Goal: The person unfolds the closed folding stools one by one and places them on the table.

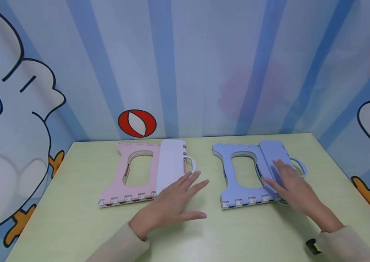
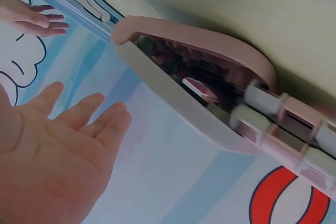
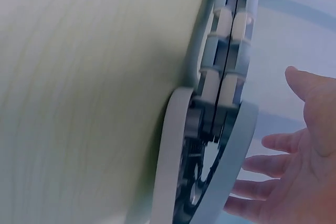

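Note:
Two folding stools lie folded flat on the table, side by side. On the left is a pink one (image 1: 109, 193) with a white seat panel (image 1: 170, 165) and a white loop handle (image 1: 189, 163). The blue folding stool (image 1: 232, 191) has its handle (image 1: 299, 166) on the right. My left hand (image 1: 172, 203), fingers spread, hovers near the white panel's front corner and holds nothing. My right hand (image 1: 294, 189) reaches over the blue panel with straight fingers; whether they touch it I cannot tell. Hinged edges of the stools (image 2: 194, 66) (image 3: 202, 145) fill both wrist views.
The pale table (image 1: 57, 218) meets a blue striped backdrop (image 1: 198, 72) printed with cartoon figures and a red ball (image 1: 137, 123). A small black and yellow object (image 1: 313, 246) shows beside the right sleeve (image 1: 345, 245).

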Demonstrator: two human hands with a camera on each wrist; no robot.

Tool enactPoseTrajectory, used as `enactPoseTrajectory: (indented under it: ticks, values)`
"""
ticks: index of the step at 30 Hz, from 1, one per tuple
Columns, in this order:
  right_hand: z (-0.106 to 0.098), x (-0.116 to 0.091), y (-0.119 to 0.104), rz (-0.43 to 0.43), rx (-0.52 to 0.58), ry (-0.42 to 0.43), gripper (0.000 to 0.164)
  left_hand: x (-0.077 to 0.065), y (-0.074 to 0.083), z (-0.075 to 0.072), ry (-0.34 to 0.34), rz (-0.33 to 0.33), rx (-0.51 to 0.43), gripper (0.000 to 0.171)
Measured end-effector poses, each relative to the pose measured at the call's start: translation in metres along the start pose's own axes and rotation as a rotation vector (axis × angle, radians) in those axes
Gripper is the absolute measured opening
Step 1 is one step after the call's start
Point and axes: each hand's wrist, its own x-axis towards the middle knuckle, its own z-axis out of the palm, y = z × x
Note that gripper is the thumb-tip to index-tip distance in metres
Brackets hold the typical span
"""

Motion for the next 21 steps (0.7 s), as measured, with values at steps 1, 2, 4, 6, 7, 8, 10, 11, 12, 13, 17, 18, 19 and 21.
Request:
enactPoseTrajectory:
  ticks: [1,2,4,6,7,8,10,11,12,13,17,18,19,21]
  values:
    - [-0.001,0.0,0.002,0.003,0.0,0.003,0.08,0.002,0.002,0.001,0.0,0.01,0.004,0.085]
    - [-0.001,0.0,0.004,0.007,0.0,0.007,0.08,0.004,0.003,0.002,-0.001,0.019,0.004,0.085]
    - [-0.002,0.001,0.008,0.018,-0.003,0.013,0.08,0.007,0.006,0.004,-0.003,0.04,0.015,0.083]
    - [-0.003,0.001,0.013,0.032,-0.009,0.019,0.081,0.01,0.01,0.005,-0.005,0.059,0.026,0.082]
    - [-0.004,0.002,0.014,0.038,-0.011,0.023,0.081,0.012,0.011,0.005,-0.007,0.065,0.033,0.081]
    - [-0.004,0.002,0.016,0.043,-0.014,0.026,0.08,0.013,0.012,0.005,-0.009,0.07,0.039,0.08]
    - [-0.004,0.003,0.019,0.047,-0.016,0.037,0.08,0.016,0.015,0.005,-0.014,0.078,0.05,0.08]
    - [-0.004,0.004,0.021,0.048,-0.017,0.044,0.079,0.017,0.016,0.005,-0.017,0.082,0.055,0.079]
    - [-0.005,0.004,0.022,0.05,-0.016,0.051,0.079,0.019,0.017,0.006,-0.019,0.084,0.057,0.079]
    - [-0.005,0.005,0.023,0.053,-0.013,0.056,0.079,0.02,0.018,0.007,-0.023,0.087,0.063,0.079]
    - [-0.006,0.007,0.028,0.071,-0.001,0.072,0.079,0.026,0.021,0.01,-0.024,0.104,0.084,0.077]
    - [-0.007,0.008,0.029,0.077,0.002,0.073,0.079,0.028,0.022,0.011,-0.024,0.109,0.089,0.077]
    - [-0.007,0.009,0.031,0.084,0.006,0.073,0.079,0.029,0.023,0.012,-0.026,0.113,0.092,0.077]
    - [-0.008,0.01,0.034,0.097,0.014,0.069,0.08,0.032,0.025,0.014,-0.029,0.123,0.097,0.075]
